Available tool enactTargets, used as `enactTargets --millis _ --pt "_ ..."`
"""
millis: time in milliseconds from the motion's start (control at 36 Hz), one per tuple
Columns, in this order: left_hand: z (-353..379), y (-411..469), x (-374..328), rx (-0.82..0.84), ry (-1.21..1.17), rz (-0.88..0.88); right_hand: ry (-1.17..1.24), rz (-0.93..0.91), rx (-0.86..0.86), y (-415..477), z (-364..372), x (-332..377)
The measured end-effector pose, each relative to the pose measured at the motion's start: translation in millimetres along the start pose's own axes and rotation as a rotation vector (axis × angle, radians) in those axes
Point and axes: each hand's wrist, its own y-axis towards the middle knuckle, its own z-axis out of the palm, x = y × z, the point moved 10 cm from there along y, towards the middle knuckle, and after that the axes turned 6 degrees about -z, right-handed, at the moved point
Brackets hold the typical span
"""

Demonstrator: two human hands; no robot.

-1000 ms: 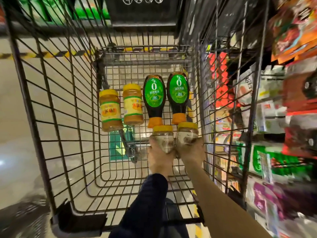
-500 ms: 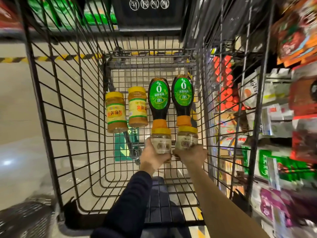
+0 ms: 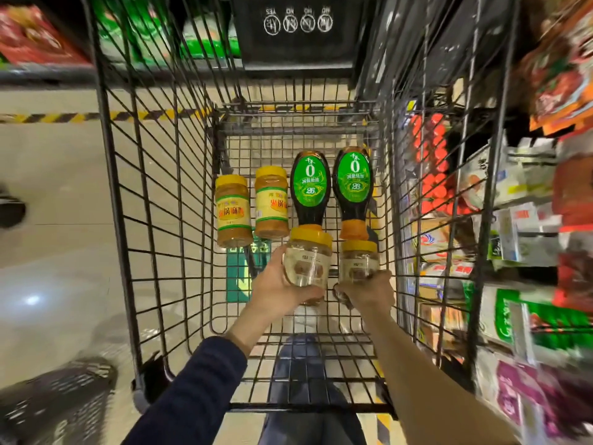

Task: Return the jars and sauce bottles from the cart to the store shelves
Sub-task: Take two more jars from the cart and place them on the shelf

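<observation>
Both my arms reach down into a black wire shopping cart (image 3: 154, 220). My left hand (image 3: 279, 284) grips a clear yellow-lidded jar (image 3: 308, 261), raised a little off the cart floor. My right hand (image 3: 369, 292) is closed around a second yellow-lidded jar (image 3: 357, 261) beside it. Further in, on the cart floor, lie two amber jars with yellow labels, one at the left (image 3: 232, 211) and one beside it (image 3: 272, 203). To their right lie two dark sauce bottles with green labels, the nearer-left one (image 3: 309, 187) and the right one (image 3: 353, 184).
Store shelves (image 3: 529, 194) packed with packets run close along the cart's right side. Pale floor lies to the left, with a yellow-black striped line (image 3: 64, 117). A dark basket (image 3: 54, 403) sits at the lower left. More shelves show blurred at the top left.
My left hand has lifted its jar higher and tilted it toward me. The right hand stays on its jar. The view has shifted slightly downward over the cart.
</observation>
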Motion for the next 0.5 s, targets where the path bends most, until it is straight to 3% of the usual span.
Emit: enactTargets --millis 278,500 --pt "-39 -37 -38 0.007 -0.065 0.076 0.027 -0.246 -0.092 0 -19 19" --pt "-75 -92 -96 -0.036 -0.024 0.278 0.168 -0.488 -0.091 -91 -76 87"
